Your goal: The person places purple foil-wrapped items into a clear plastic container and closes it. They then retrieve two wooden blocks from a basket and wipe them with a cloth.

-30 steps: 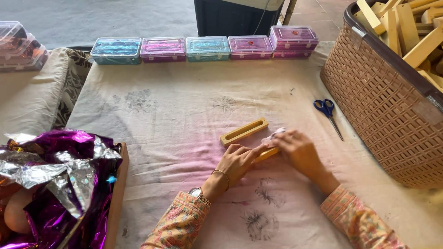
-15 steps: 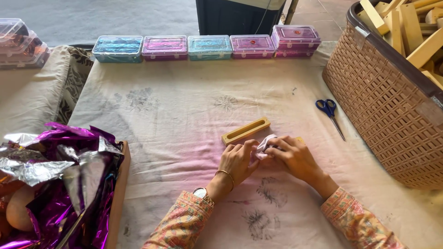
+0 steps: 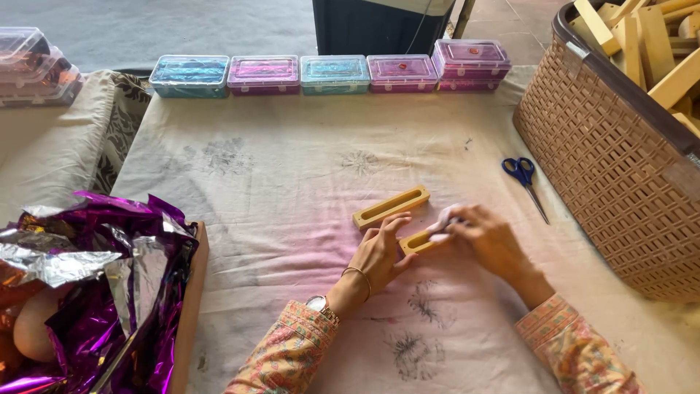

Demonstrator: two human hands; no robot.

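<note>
- Head view: both hands meet a little right of the middle of the cloth-covered surface (image 3: pixel 277 182), nearer its near edge than its far one.
- The left hand (image 3: pixel 379 255) lies with fingers spread, pinning one end of a small slotted wooden block (image 3: pixel 417 241) flat on the cloth; its grip is loose, fingers resting on the wood rather than wrapped round it.
- The right hand (image 3: pixel 490 239) has fingers pinched narrow on a small white wad (image 3: pixel 442 221), pressed against the other end of that block.
- Just beyond the hands, a second slotted wooden block (image 3: pixel 391 206) lies flat and untouched, angled, apart from the first.
- Blue-handled scissors (image 3: pixel 525 182) lie closed towards the right edge, beside a brown woven basket (image 3: pixel 620 182) stacked with wooden pieces (image 3: pixel 656 44).
- Along the far edge, a row of clear-lidded plastic boxes (image 3: pixel 332 74), blue and purple, the rightmost stacked two high.
- At the near left corner, crumpled purple and silver foil (image 3: pixel 95 277) spills from a wooden tray (image 3: pixel 191 306).
</note>
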